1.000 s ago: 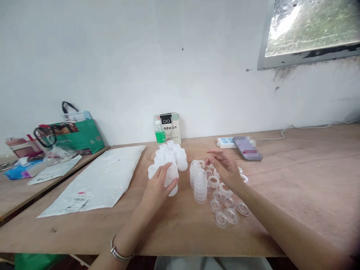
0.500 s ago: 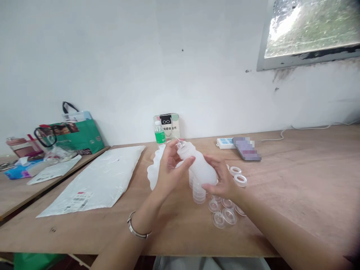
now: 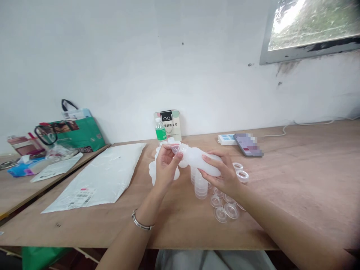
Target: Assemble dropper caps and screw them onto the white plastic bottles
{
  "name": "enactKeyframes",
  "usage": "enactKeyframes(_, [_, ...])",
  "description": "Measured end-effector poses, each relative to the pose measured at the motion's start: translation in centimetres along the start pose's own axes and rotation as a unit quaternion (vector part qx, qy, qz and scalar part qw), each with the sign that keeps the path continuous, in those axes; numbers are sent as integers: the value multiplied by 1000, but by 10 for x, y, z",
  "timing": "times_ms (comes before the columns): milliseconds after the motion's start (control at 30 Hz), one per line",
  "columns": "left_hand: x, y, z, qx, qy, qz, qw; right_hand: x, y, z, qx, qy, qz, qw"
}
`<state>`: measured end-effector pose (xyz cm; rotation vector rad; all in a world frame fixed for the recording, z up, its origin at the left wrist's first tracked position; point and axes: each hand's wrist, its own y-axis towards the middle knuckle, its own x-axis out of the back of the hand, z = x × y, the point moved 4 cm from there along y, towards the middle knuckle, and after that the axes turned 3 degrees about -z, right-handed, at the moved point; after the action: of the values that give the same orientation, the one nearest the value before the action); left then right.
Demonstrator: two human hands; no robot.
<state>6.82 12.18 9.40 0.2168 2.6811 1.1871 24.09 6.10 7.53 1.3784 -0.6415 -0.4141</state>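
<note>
A frosted white baby bottle lies nearly level between my hands, its clear teat pointing left. My left hand is closed around the teat and collar end, thumb on the collar. My right hand grips the rounded base from the right. Under the bottle stands a stack of clear caps, partly covered by my right hand. More white bottles stand behind and beside my left hand. Several clear round discs and white collar rings lie near my right wrist.
A white mailing bag lies flat on the wooden table to the left. At the back are a green-labelled drink bottle, a paper bag, a white power strip and a phone. A green bag stands far left.
The bottle has turned from a steep tilt to nearly level, its teat end swinging left and down. My left hand has moved onto the teat end. The view has shifted slightly.
</note>
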Motion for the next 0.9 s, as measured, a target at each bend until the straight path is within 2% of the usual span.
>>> enactKeyframes(100, [-3, -2, -3, 5, 2, 71, 997, 2, 1, -4, -58, 49, 12, 997])
enactKeyframes(200, [-8, -4, -9, -9, 11, 131, 991, 3, 2, -10, -156, 115, 23, 981])
enactKeyframes(300, [-4, -2, -10, -36, 36, 112, 992, 5, 1, -18, -228, 148, -3, 962])
enactKeyframes(400, [0, 0, -4, -19, 83, 107, 991, 5, -3, -30, -277, 175, -43, 944])
enactKeyframes(467, [-2, -2, -2, -13, 145, 139, 979, 2, -7, -40, -311, 210, -67, 924])
enactKeyframes(533, [-8, -6, -4, -46, 225, 189, 955, 0, -8, -48, -346, 257, -92, 898])
enactKeyframes(600, [-16, -12, -4, -89, 294, 231, 923, -2, -8, -52, -383, 314, -118, 861])
enactKeyframes(667, [-20, -15, 2, -102, 335, 249, 903, -5, -7, -54, -416, 365, -140, 821])
enactKeyframes(767, [-20, -16, 20, -66, 351, 246, 901, -7, -5, -54, -446, 403, -148, 785])
enactKeyframes(900, [-22, -18, 42, 4, 317, 269, 910, -10, -6, -51, -462, 429, -126, 766])
